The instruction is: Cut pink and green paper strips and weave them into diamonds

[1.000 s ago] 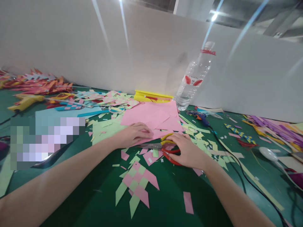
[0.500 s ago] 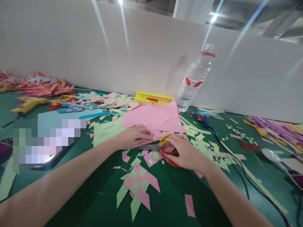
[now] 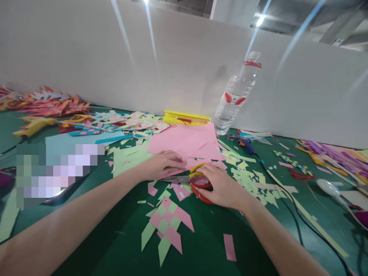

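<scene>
Pink paper (image 3: pixel 198 134) lies in the middle of the table. My left hand (image 3: pixel 161 165) is at its near edge, with the fingers bent and pressed down on it; the thumb is mostly hidden. My right hand (image 3: pixel 220 183) grips scissors (image 3: pixel 187 179) with one yellow and one red handle. The scissor blades point left along the near edge of the pink paper, below my left fingers, and their tips are hard to make out. Closer to me, a woven pink and green paper fish (image 3: pixel 165 222) lies flat on the table.
Green paper scraps (image 3: pixel 250 180) lie at right, before a blue glue gun (image 3: pixel 244 143) with a black cord. A water bottle (image 3: pixel 235 99) leans on the grey partition (image 3: pixel 129 57). At left are a yellow glue gun (image 3: pixel 36 125) and a blurred-out object (image 3: pixel 60 176). A white spoon (image 3: pixel 329 188) is far right.
My right hand has moved slightly left with the scissors, sliding the blades further along the paper's near edge. My left hand has hardly moved.
</scene>
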A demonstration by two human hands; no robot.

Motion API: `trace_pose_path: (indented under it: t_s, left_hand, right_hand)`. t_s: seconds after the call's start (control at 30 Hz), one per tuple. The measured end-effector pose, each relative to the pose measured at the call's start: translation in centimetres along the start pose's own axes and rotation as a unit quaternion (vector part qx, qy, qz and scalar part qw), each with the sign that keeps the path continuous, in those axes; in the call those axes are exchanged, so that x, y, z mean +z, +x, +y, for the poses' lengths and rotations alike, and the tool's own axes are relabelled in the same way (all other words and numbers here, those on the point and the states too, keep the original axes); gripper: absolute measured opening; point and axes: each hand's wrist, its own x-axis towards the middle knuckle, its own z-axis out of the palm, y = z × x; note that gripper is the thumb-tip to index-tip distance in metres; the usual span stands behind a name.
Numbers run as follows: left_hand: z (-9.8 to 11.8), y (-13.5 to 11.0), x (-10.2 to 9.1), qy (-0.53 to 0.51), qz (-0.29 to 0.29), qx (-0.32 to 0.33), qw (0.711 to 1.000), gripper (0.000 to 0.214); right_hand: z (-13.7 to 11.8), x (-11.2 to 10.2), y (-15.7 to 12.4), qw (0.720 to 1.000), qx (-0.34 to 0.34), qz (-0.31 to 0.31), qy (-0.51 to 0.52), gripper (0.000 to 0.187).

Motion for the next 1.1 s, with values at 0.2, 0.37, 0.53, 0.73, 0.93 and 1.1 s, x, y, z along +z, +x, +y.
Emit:
trace_pose_path:
  t_s: [0.2,0.37,0.53,0.73,0.93,1.1]
  left_hand:
    - [0.08,0.04,-0.04,0.001,0.005,-0.003,1.000,0.030]
    - [0.22,0.08,-0.07,0.003,0.002,-0.007,1.000,0.029]
    - [0.17,0.05,-0.03,0.004,0.004,-0.006,1.000,0.030]
    - [0.20,0.05,-0.05,0.012,-0.002,-0.011,1.000,0.030]
    - [0.06,0.06,0.04,0.016,0.004,-0.004,1.000,0.029]
    - [0.17,0.10,0.03,0.017,0.012,-0.002,1.000,0.028]
  right_hand:
    - [0.08,-0.18,0.01,1.000,-0.006,-0.017,0.004,0.030]
    - [0.05,0.02,0.12,1.000,-0.001,-0.014,-0.003,0.031]
    - [-0.04,-0.09,0.29,0.999,-0.011,-0.015,-0.038,0.033]
    - [0.22,-0.33,0.60,0.998,-0.007,-0.036,-0.041,0.032]
    - [0.53,-0.30,0.72,0.999,-0.017,-0.044,-0.020,0.031]
    - [0.45,-0.20,0.76,0.999,-0.016,-0.034,-0.012,0.031]
